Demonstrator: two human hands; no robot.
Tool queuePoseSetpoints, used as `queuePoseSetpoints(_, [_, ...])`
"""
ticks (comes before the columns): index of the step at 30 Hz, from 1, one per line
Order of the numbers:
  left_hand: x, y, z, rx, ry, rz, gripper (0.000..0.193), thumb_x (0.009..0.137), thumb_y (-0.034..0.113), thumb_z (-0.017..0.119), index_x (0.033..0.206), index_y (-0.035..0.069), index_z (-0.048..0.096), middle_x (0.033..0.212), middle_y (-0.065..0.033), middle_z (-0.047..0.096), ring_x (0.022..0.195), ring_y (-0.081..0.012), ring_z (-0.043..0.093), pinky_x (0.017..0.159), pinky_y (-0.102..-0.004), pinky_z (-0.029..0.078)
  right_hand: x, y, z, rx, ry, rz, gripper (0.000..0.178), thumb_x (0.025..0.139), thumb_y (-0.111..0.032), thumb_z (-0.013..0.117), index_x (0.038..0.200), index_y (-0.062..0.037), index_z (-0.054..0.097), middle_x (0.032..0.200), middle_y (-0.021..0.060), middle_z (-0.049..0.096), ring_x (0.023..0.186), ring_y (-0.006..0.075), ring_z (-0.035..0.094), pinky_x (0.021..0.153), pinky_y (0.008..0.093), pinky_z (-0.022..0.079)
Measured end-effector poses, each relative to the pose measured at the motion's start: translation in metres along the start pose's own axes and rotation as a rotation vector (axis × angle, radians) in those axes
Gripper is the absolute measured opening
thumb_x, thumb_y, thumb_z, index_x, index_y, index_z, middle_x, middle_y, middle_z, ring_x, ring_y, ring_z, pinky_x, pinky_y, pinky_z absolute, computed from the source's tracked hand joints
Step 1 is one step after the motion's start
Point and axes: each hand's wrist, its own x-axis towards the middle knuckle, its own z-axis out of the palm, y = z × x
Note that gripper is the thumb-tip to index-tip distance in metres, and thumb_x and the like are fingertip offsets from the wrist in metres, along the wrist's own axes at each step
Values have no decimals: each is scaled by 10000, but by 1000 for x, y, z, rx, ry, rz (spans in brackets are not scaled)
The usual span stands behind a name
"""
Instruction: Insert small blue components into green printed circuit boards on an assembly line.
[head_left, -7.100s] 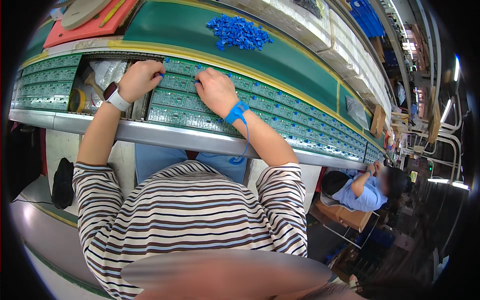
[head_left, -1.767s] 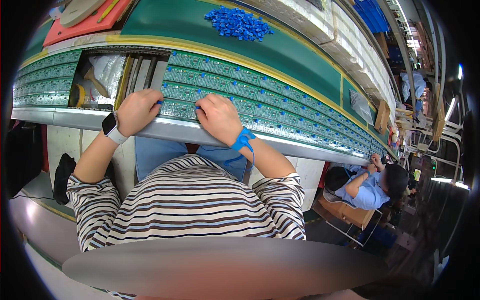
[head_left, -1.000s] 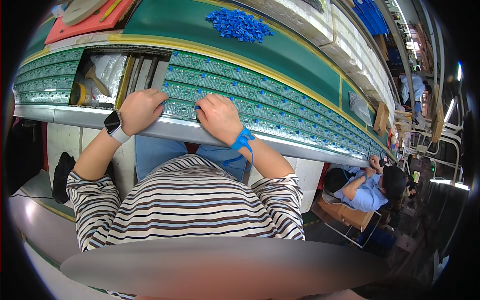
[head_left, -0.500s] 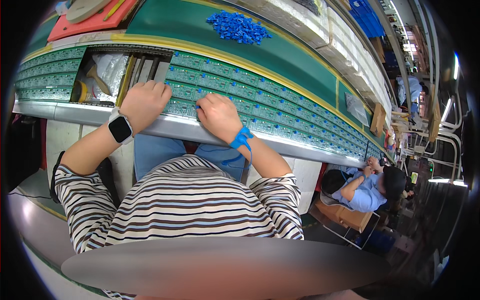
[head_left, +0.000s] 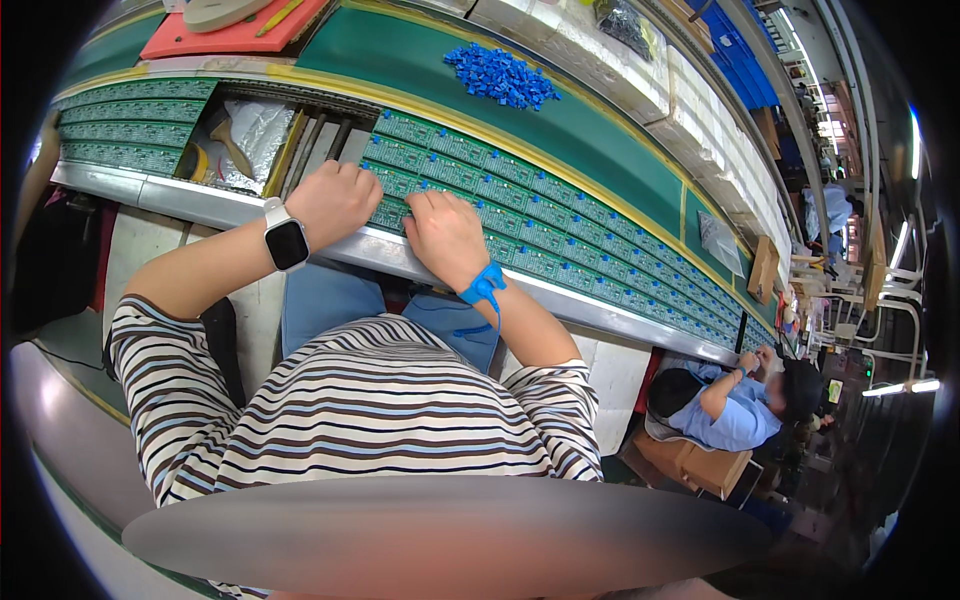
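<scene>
Rows of green circuit boards (head_left: pixel 590 235) with small blue parts on them run along the line before me. My left hand (head_left: pixel 340 203) is bent over the left end of these boards, fingers curled down and closed. Beside it on the right, my right hand (head_left: pixel 446 236) rests at the near rows, fingers bent in and pressed together. The backs of both hands cover the fingertips, so whatever they pinch is hidden. A white watch (head_left: pixel 286 240) is on my left wrist and a blue wrist strap (head_left: pixel 484 284) on my right. Beyond the boards lies a heap of blue parts (head_left: pixel 500 76).
Left of my hands, an open bay holds a brush (head_left: pixel 232 147) and a clear plastic bag (head_left: pixel 256 128). More circuit boards (head_left: pixel 130 130) lie further left, with another person's arm (head_left: pixel 45 160) at the edge. A co-worker in blue (head_left: pixel 735 405) sits at right. A metal rail (head_left: pixel 220 208) edges the line.
My view has shifted, so the bench sits further right and lower. Both hands stay low over the boards with fingers curled. Another person's arm has come into view at far left.
</scene>
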Motion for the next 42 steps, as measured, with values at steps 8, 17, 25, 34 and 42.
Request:
queuePoseSetpoints(8, [-8, 5, -12, 53, -33, -24, 216, 679, 182, 558, 848, 47, 569, 719, -15, 507, 692, -160, 526, 573, -276, 416, -1, -37, 29, 272, 61, -226, 172, 670, -149, 664, 786, -54, 580, 767, 87, 532, 714, 261, 556, 607, 386, 458])
queuePoseSetpoints(17, [-9, 19, -25, -29, -137, -162, 235, 727, 168, 555, 938, 70, 527, 855, -63, 549, 793, -222, 571, 647, -333, 477, 4, -41, 43, 167, -144, -144, 282, 676, -350, 668, 761, -83, 643, 746, 121, 642, 689, 303, 625, 616, 416, 503])
queuePoseSetpoints(25, [-63, -86, 18, -179, -242, -609, 426, 859, 318, 562, 1149, 7, 527, 1134, -224, 546, 1039, -385, 521, 878, -411, 439, -28, -24, 45, 101, -13, -148, 437, 768, -443, 601, 949, -46, 582, 835, 122, 606, 802, 292, 595, 663, 400, 479])
queuePoseSetpoints(34, [-223, -258, 128, -34, -400, -1311, 903, 793, 760, 235, 1396, 92, 305, 1364, -221, 382, 1215, -391, 409, 983, -493, 339, -31, -22, 34, 111, 9, -140, 465, 759, -469, 611, 932, -40, 565, 830, 99, 602, 805, 271, 584, 659, 386, 466])
queuePoseSetpoints(42, [-244, -256, 140, -132, -398, -1287, 895, 789, 764, 236, 1406, 118, 294, 1389, -188, 366, 1242, -363, 393, 1001, -474, 321, -35, -19, 42, 136, -14, -114, 484, 774, -436, 612, 1015, -20, 561, 840, 101, 614, 796, 268, 585, 646, 385, 470])
